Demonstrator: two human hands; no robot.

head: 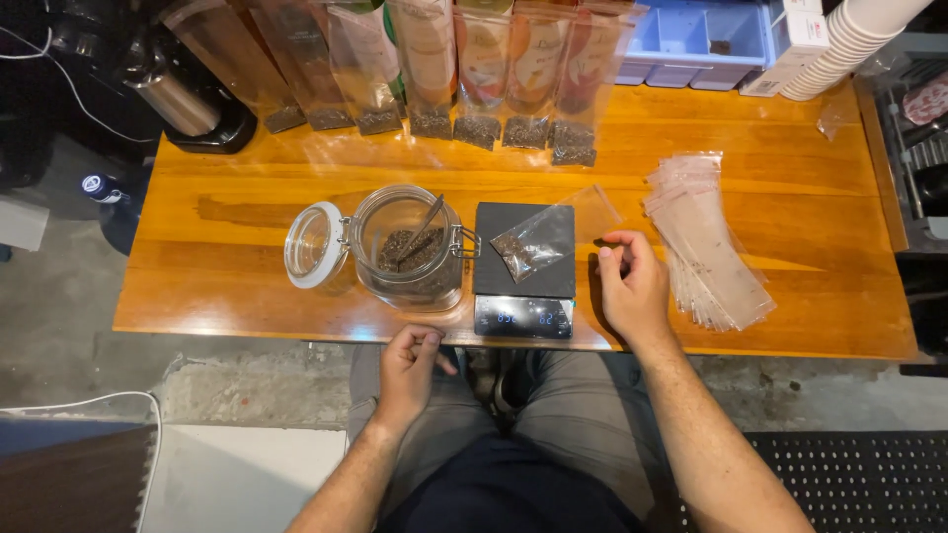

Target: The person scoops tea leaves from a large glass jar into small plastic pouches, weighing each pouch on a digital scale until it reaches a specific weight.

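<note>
A black digital scale (523,286) sits at the front edge of the wooden table (790,227). On it lies a clear plastic bag (543,237) with dark loose tea in its lower end. My right hand (632,286) rests on the table just right of the scale, fingers loosely curled by the bag's open end, holding nothing. My left hand (410,370) hangs below the table's front edge with curled fingers. An open glass jar (410,252) of dark tea with a metal scoop (425,225) inside stands left of the scale, its hinged lid (311,245) flipped open.
A fanned stack of empty clear bags (706,242) lies to the right. Several filled tall bags (474,74) lean in a row along the back. A stack of paper cups (849,44) and a blue tray (696,39) stand at the back right, a dark kettle (183,94) at the back left.
</note>
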